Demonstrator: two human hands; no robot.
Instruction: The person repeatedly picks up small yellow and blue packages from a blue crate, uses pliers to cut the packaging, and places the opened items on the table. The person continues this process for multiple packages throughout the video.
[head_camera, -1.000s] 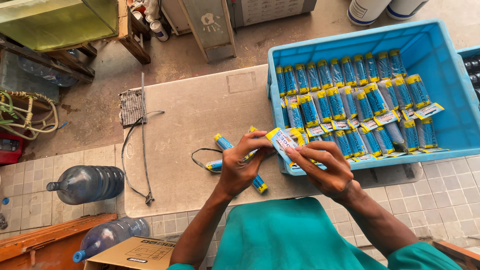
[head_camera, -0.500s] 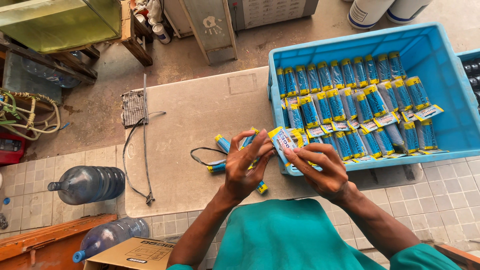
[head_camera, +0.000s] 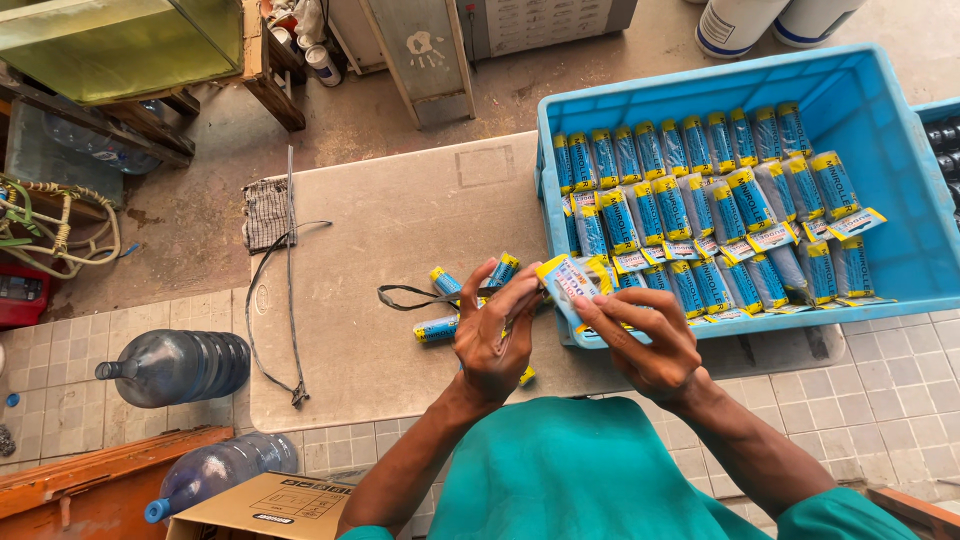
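Observation:
My left hand (head_camera: 497, 335) and my right hand (head_camera: 640, 340) meet in front of me over a beige board (head_camera: 400, 270). Together they pinch a small blue and yellow paper label (head_camera: 562, 281) that wraps a little roll, which my fingers mostly hide. Three loose blue and yellow rolls (head_camera: 437, 328) lie on the board just left of my left hand, beside a dark strap loop (head_camera: 410, 294). To the right stands a blue plastic crate (head_camera: 880, 140) with several rows of the same labelled rolls (head_camera: 700, 210).
A checked cloth (head_camera: 266, 212) and a thin cord (head_camera: 285, 300) lie on the board's left part. Two large empty water bottles (head_camera: 180, 365) rest on the tiled floor at left, near a cardboard box (head_camera: 270, 505). White buckets (head_camera: 740, 22) stand beyond the crate.
My hands have stayed in place, with the fingers shifting slightly on the label and roll. Nothing else has moved.

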